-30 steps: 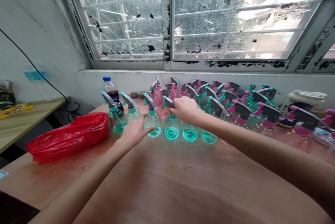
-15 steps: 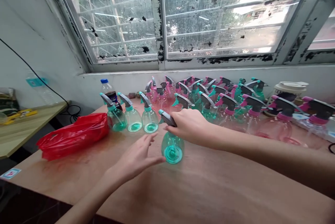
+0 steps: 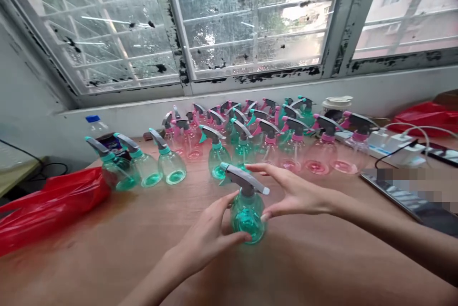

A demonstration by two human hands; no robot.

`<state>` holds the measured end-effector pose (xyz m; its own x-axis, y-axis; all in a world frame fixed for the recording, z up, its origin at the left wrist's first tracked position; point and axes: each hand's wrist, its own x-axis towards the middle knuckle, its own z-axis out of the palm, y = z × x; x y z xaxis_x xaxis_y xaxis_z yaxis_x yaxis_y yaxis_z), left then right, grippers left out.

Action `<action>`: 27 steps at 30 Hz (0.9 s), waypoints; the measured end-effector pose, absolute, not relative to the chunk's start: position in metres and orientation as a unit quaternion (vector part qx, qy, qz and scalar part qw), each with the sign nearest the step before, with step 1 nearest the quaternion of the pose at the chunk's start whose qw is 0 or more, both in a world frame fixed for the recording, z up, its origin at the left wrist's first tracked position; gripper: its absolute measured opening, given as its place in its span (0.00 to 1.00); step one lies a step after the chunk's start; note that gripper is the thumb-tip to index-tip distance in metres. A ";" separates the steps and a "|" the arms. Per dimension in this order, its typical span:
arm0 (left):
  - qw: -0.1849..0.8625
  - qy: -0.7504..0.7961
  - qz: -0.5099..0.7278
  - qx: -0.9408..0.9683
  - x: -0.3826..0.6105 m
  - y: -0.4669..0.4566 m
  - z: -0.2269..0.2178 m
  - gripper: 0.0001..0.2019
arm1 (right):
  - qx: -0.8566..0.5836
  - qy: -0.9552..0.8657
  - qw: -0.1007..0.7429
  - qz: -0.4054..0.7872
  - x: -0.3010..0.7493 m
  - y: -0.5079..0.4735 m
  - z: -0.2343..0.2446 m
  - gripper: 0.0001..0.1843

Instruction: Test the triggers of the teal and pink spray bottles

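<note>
A clear green spray bottle with a grey trigger head stands upright on the wooden table in front of me. My left hand grips its lower body from the left, thumb across the front and fingers partly hidden behind it. On the bottle's other side, my right hand is open, with thumb and fingers spread around the bottle and the thumb tip close to its side; whether it touches I cannot tell. Just behind are more green bottles and pink bottles, with grey triggers.
Three green spray bottles stand in a row at the left, beside a red plastic bag and a blue-capped drink bottle. At right lie a phone and white chargers with cables. A white-lidded cup stands near the window wall.
My view has swung right. My right hand has let go of the bottle's trigger head and opened beside it. My left hand has closed on the bottle's body. The trigger head now points differently.
</note>
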<state>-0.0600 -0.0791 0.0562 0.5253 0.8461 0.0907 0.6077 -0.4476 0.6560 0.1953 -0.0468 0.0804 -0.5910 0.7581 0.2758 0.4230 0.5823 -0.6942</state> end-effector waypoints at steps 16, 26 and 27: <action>0.195 0.299 0.152 0.922 0.002 -0.054 0.017 0.43 | -0.286 -0.779 0.480 0.285 0.218 -0.056 0.060 0.18; 0.067 0.390 0.102 0.913 -0.027 -0.009 -0.007 0.31 | -0.321 -0.755 0.508 0.263 0.223 -0.011 0.061 0.15; 0.063 0.388 0.104 0.913 -0.029 -0.008 -0.008 0.31 | -0.320 -0.753 0.506 0.272 0.222 -0.007 0.059 0.14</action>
